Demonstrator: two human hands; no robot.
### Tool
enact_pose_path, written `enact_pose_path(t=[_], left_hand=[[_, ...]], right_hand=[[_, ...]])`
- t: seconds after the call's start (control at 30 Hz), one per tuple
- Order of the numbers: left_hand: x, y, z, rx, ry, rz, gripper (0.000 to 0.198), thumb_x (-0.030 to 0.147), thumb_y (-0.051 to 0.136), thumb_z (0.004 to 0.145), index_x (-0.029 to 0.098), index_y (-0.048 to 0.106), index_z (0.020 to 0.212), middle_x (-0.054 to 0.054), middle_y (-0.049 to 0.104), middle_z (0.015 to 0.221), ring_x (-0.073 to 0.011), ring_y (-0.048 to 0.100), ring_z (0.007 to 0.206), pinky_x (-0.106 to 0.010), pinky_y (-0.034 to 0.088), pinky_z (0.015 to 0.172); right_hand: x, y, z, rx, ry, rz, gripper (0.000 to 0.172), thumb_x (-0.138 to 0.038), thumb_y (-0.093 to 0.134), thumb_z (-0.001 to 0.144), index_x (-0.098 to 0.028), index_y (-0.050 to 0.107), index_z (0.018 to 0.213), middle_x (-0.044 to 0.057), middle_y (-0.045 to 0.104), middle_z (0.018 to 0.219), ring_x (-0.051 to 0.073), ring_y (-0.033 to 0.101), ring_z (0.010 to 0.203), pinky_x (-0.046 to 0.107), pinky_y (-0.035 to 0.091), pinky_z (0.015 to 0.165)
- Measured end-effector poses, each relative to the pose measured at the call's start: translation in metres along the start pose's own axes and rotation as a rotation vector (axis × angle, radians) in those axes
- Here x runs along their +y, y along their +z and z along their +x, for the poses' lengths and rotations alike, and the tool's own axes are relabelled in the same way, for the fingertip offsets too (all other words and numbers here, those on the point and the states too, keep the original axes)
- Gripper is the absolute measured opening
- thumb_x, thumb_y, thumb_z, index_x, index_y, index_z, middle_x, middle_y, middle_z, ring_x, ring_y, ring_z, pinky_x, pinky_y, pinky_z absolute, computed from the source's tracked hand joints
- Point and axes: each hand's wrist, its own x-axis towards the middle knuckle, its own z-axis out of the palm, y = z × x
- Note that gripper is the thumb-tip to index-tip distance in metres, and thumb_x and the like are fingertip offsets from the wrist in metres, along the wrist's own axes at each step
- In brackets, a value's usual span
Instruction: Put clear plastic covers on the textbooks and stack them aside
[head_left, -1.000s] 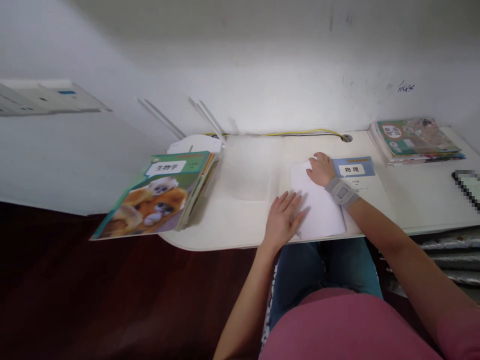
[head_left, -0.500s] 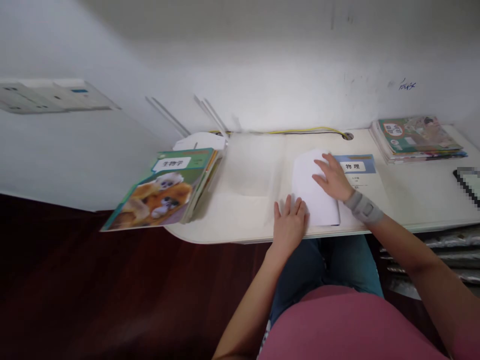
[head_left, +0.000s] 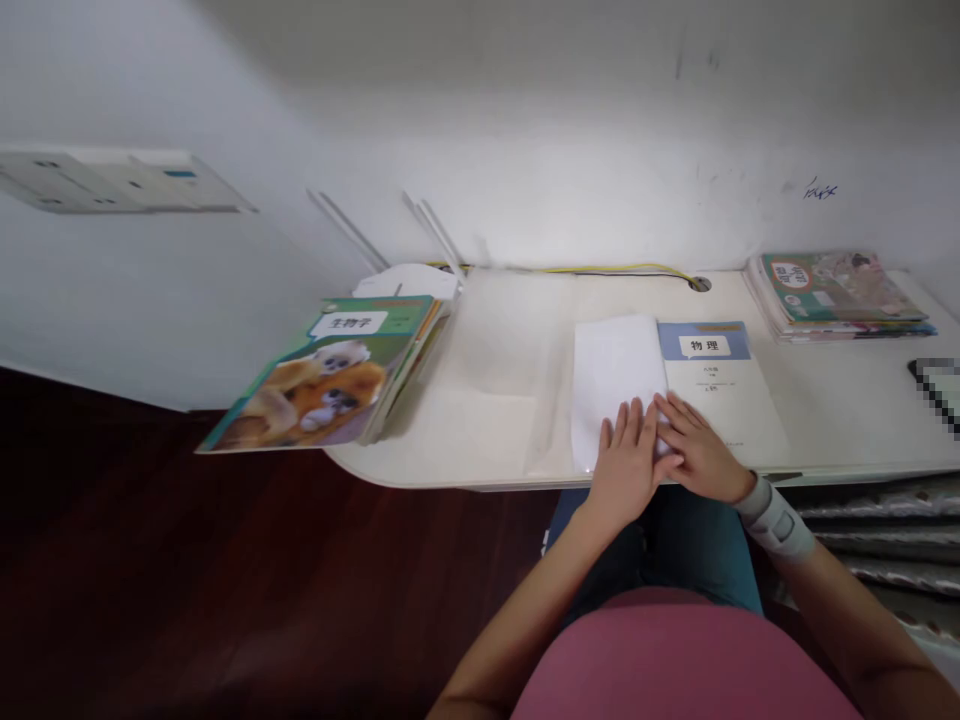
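An opened physics textbook (head_left: 720, 400) lies on the white desk before me, its blue-banded title page on the right. To the left of the fold is a blank white leaf (head_left: 615, 360), spread flat. My left hand (head_left: 624, 462) rests on the leaf's lower part, fingers stretched out. Close beside it, my right hand (head_left: 701, 450) lies over the fold and the title page's lower left, fingers extended and palm down. The two hands touch or nearly touch at the thumbs. What looks like a thin translucent sheet (head_left: 551, 420) reaches out on the left.
A stack of books topped by a biology textbook (head_left: 322, 385) overhangs the desk's left end, in front of a white router (head_left: 405, 281). Another book stack (head_left: 840, 290) stands at the back right. A dark-edged device (head_left: 937, 385) lies at the right. Cables (head_left: 622, 268) run along the wall.
My right hand has come down from the leaf's upper part to the fold near the front edge. My left hand has moved right onto the leaf, which now lies flatter.
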Motion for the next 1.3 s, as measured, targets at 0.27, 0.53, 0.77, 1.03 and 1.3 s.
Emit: enact_pose_path(t=[0.27, 0.53, 0.77, 1.03, 1.3], left_hand=[[0.013, 0.014, 0.005, -0.029, -0.007, 0.197, 0.084, 0.067, 0.035, 0.085, 0.005, 0.034, 0.142, -0.029, 0.039, 0.142, -0.0415, 0.034, 0.134, -0.061, 0.030, 0.104], [0.005, 0.021, 0.003, 0.002, -0.029, 0.266, 0.078, 0.063, 0.039, 0.086, 0.009, 0.038, 0.141, -0.027, 0.038, 0.143, -0.0398, 0.030, 0.136, -0.062, 0.028, 0.106], [0.008, 0.018, 0.004, -0.024, -0.038, 0.269, 0.083, 0.066, 0.037, 0.085, 0.003, 0.039, 0.139, -0.029, 0.037, 0.143, -0.0426, 0.031, 0.135, -0.061, 0.028, 0.106], [0.003, 0.011, 0.007, -0.041, -0.081, 0.249, 0.082, 0.064, 0.034, 0.087, 0.000, 0.040, 0.138, -0.029, 0.039, 0.142, -0.0439, 0.032, 0.133, -0.062, 0.030, 0.104], [0.021, 0.007, 0.016, -0.020, -0.049, 0.215, 0.087, 0.066, 0.030, 0.087, -0.003, 0.035, 0.140, -0.033, 0.039, 0.139, -0.0408, 0.033, 0.134, -0.056, 0.032, 0.105]], right_hand=[[0.042, -0.008, -0.005, 0.073, 0.319, -0.267, 0.046, -0.035, 0.036, 0.095, -0.013, 0.051, 0.132, 0.018, 0.045, 0.142, 0.031, 0.037, 0.135, 0.051, 0.034, 0.107], [0.041, -0.006, -0.002, 0.064, 0.362, -0.401, 0.049, -0.038, 0.036, 0.094, -0.014, 0.049, 0.135, 0.018, 0.043, 0.143, 0.032, 0.040, 0.132, 0.050, 0.035, 0.103], [0.042, -0.007, -0.003, 0.054, 0.330, -0.414, 0.050, -0.039, 0.035, 0.095, -0.012, 0.050, 0.133, 0.018, 0.044, 0.143, 0.033, 0.040, 0.132, 0.048, 0.032, 0.105], [0.043, -0.007, -0.003, 0.060, 0.327, -0.410, 0.049, -0.038, 0.037, 0.094, -0.011, 0.051, 0.133, 0.018, 0.045, 0.143, 0.033, 0.039, 0.132, 0.049, 0.032, 0.105], [0.042, -0.008, -0.003, 0.057, 0.309, -0.420, 0.048, -0.038, 0.037, 0.095, -0.012, 0.051, 0.133, 0.016, 0.045, 0.143, 0.032, 0.040, 0.132, 0.047, 0.032, 0.106]])
